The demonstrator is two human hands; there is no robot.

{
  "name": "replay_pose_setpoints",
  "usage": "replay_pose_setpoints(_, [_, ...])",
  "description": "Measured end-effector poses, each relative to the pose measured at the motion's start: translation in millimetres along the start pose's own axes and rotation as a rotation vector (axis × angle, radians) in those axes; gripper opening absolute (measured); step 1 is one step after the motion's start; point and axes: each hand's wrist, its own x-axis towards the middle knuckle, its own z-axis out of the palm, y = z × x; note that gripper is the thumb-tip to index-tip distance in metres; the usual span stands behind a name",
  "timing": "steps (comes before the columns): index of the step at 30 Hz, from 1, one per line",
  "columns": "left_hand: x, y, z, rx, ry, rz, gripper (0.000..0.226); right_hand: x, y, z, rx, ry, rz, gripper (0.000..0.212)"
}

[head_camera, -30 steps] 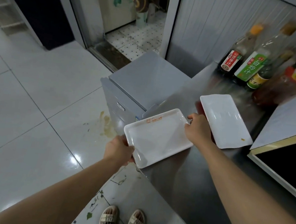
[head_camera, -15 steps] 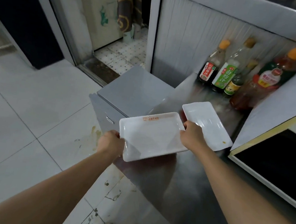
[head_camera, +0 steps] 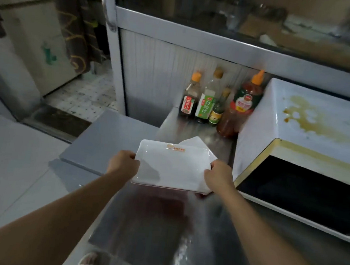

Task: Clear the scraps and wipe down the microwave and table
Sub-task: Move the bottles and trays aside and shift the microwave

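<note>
Two hands on one dish here: the left hand (head_camera: 123, 163) grips the left short edge of the white rectangular tray (head_camera: 171, 168) and the right hand (head_camera: 219, 175) grips the right short edge, fingers curled under the rim on both sides as far as I can tell. The tray is held up over the steel surface (head_camera: 160, 227), level or close to it, and it sits right above a second white plate (head_camera: 196, 142) that only pokes out behind it. Can't tell if the two are touching yet.

My read is this is the clearing-up step, stacking the dishes so the surface is free for wiping. Next move probably calls for lowering the tray squarely onto the plate underneath, or scooping both up together, without letting the bottom one slide.

Orientation-wise, the tray's long axis runs left to right across the view, hand to hand, with the orange printed logo on the far long rim, toward the sauce bottles (head_camera: 215, 102).

Meanwhile the microwave (head_camera: 311, 128) on the right has brown stains across its top, so wiping looks not yet done.
</note>
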Motion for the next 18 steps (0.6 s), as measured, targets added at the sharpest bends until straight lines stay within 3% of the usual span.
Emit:
replay_pose_setpoints(7, [66.2,35.0,17.2,0.042,-0.222,0.200,0.023,-2.9,3.2,14.0,0.192,0.193,0.308,0.021])
replay_pose_setpoints(12, [102.3,66.8,27.9,0.203,-0.393,0.365,0.010,-9.6,-1.4,21.4,0.233,0.334,0.542,0.021])
replay_pose_setpoints(18, [130.3,93.1,65.5,0.249,-0.477,0.434,0.008,-6.0,2.1,32.5,0.309,0.474,0.660,0.028])
